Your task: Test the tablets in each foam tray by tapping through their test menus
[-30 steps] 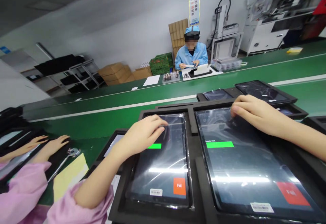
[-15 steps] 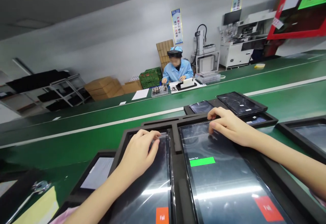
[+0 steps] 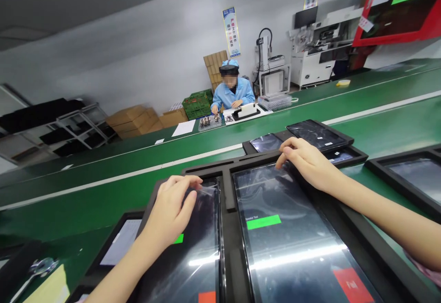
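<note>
Two large tablets lie side by side in black foam trays. Over the top of the left tablet (image 3: 203, 229) is my left hand (image 3: 174, 206), its fingers bent and apart, holding nothing. My right hand (image 3: 303, 160) hovers at the top edge of the right tablet (image 3: 285, 243), fingers curled and apart with nothing between them. Whether the fingertips touch the screens is unclear. The right screen shows a green bar labelled "Speaker Test" and a red box; part of a green bar and a red box show on the left screen.
More tablets in foam trays lie behind (image 3: 319, 134), at the right (image 3: 418, 179) and at the left (image 3: 122, 241). A yellow sheet (image 3: 50, 289) is at the lower left. Across the green bench (image 3: 144, 169), a person in blue (image 3: 232, 94) works over small parts.
A green bar now shows on the left tablet beside my left wrist. My fingers have shifted slightly over both screens. The whole view has moved a little.
</note>
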Action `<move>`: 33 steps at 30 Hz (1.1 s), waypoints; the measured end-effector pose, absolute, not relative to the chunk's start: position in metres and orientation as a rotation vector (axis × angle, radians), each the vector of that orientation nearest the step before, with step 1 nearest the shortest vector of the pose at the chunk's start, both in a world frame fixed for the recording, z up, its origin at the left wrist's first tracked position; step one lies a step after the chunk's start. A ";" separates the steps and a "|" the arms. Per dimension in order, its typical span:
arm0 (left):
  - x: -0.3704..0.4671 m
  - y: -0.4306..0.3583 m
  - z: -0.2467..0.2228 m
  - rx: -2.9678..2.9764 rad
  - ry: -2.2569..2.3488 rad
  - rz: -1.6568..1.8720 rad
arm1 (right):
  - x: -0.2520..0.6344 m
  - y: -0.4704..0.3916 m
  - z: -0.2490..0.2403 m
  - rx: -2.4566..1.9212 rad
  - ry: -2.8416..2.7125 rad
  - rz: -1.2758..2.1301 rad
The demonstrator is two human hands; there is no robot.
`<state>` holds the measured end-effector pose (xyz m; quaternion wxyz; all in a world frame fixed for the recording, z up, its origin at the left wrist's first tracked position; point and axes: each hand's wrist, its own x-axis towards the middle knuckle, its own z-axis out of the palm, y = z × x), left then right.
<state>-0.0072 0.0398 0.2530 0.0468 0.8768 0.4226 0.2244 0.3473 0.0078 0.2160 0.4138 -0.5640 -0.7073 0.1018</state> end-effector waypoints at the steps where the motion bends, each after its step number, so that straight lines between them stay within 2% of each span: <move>1: -0.008 0.040 0.253 2.676 1.307 0.716 | 0.348 0.009 0.215 -1.457 -1.741 0.234; 11: -0.009 0.042 0.252 2.762 1.201 0.699 | 0.348 0.013 0.211 -1.574 -1.806 0.222; 18: -0.004 0.061 0.261 2.886 1.134 0.645 | 0.342 0.011 0.217 -1.729 -1.725 0.082; 23: 0.020 0.079 0.274 2.903 0.972 0.077 | 0.339 0.008 0.224 -2.083 -1.886 -0.155; 25: 0.027 0.081 0.276 2.949 0.984 -0.020 | 0.341 0.007 0.228 -2.119 -2.004 -0.216; 33: 0.013 0.105 0.292 2.773 0.923 0.039 | 0.353 0.035 0.256 -2.157 -2.100 0.330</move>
